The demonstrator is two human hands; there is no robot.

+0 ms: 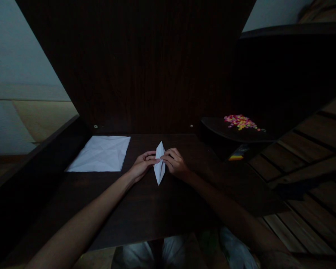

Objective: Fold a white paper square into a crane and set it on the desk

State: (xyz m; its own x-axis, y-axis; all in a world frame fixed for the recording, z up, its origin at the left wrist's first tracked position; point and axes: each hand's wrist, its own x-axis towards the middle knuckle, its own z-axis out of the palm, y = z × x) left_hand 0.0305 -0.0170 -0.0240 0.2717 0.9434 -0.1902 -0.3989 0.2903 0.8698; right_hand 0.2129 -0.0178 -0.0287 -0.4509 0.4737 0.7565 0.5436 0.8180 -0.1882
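Dark shelf [214, 124] bears probable beads [240, 122]; fingers [172, 153] pinch paper [159, 175].

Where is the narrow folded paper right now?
In the head view, the folded paper is near the middle, held between the left hand and right hand, right of the flat white paper.

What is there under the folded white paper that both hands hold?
Around the folded paper, the dark tabletop shows. What lies directly beneath is covered by the paper, left hand and right hand.
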